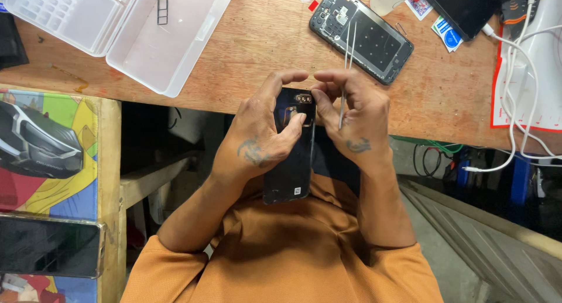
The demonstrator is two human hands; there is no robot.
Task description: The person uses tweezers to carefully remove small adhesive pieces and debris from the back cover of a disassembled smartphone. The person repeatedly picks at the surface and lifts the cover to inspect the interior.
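The dark phone back cover (291,157) is held above the person's lap, just short of the wooden bench edge (193,98), its long axis running away from the body with the camera cut-outs at the far end. The left hand (260,133) grips its side, thumb pressing beside the cut-outs, seemingly to steady it. The right hand (357,119) pinches the far corner while holding metal tweezers (346,75). Farther out on the bench lies an opened phone (361,34), set aslant

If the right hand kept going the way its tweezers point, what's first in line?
Likely the opened phone lying on the wooden bench. The right hand holds the tweezers tips-forward, and they already overlap that phone in the picture; their height above it is unclear.
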